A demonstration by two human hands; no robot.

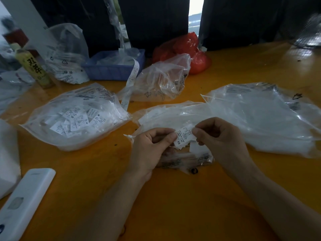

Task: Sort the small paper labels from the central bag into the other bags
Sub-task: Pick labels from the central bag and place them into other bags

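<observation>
A small white paper label (184,137) marked XS is held between both hands above the central clear bag (173,117). My left hand (150,150) pinches its left edge and also holds a small bunch of labels underneath. My right hand (220,138) pinches the label's top right corner. A clear bag (74,117) full of printed labels lies to the left. A larger clear bag (264,117) with white contents lies to the right. A crumpled clear bag (163,79) sits behind the central one.
On the orange table (173,197), a white remote-like device (26,202) lies at the lower left. A blue basket (112,65) with a label strip, a bottle (34,68), a red bag (187,49) and another plastic bag (67,53) stand at the back.
</observation>
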